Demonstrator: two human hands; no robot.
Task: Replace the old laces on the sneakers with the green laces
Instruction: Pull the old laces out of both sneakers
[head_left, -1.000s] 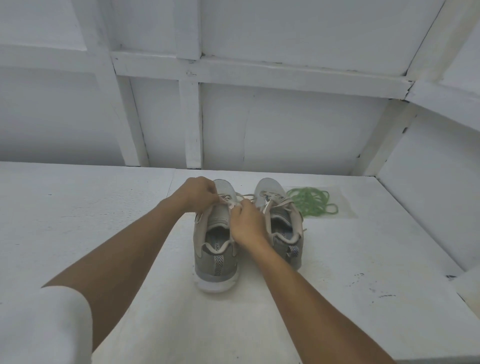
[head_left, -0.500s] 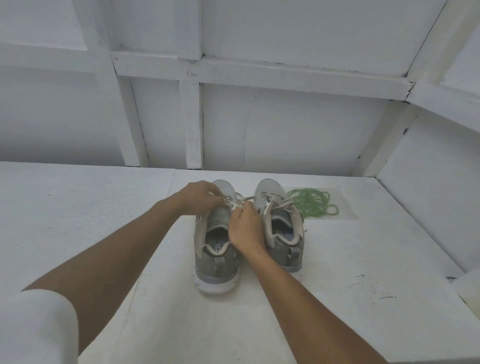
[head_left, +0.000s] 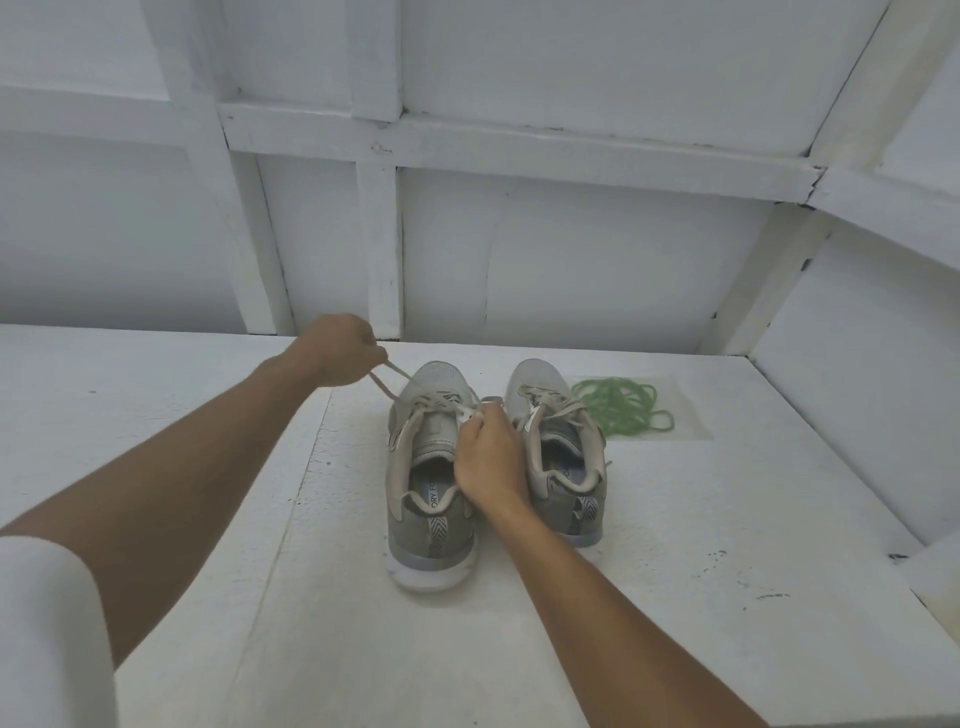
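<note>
Unlacing left sneaker (head_left: 431, 467) — left hand (head_left: 345, 358) pinches old lace (head_left: 387, 382) taut, right hand (head_left: 485, 452) grips the other end; next, free eyelets.

Two grey sneakers: the left sneaker (head_left: 431, 519) and, at its 3 o'clock, the right sneaker (head_left: 592, 499). Two pale old laces, one per shoe: the left lace (head_left: 436, 399) and the right lace (head_left: 566, 410). One heap of green laces (head_left: 623, 408) at the pair's 2 o'clock; its strand count is unreadable. One clear plastic sheet (head_left: 691, 421) under it. Two hands: left hand (head_left: 345, 358), right hand (head_left: 488, 460). One white sleeve (head_left: 47, 623) at 8 o'clock.
</note>
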